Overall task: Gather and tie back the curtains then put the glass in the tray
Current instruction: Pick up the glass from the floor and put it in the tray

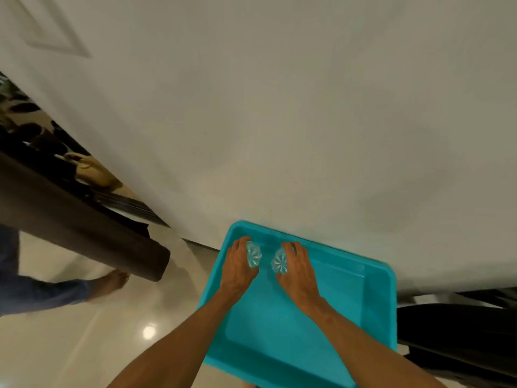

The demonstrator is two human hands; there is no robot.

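White wall (279,107) above a teal tray (377,303), a glass in each hand.
The wall fills 12 to 3 o'clock and the tray lies at 5 o'clock. At the tray's 11 o'clock corner, the left hand (237,266) grips the left glass (253,254) and the right hand (299,273) grips the right glass (280,261).

Glossy cream floor (84,348); teal tray (307,331) upon it
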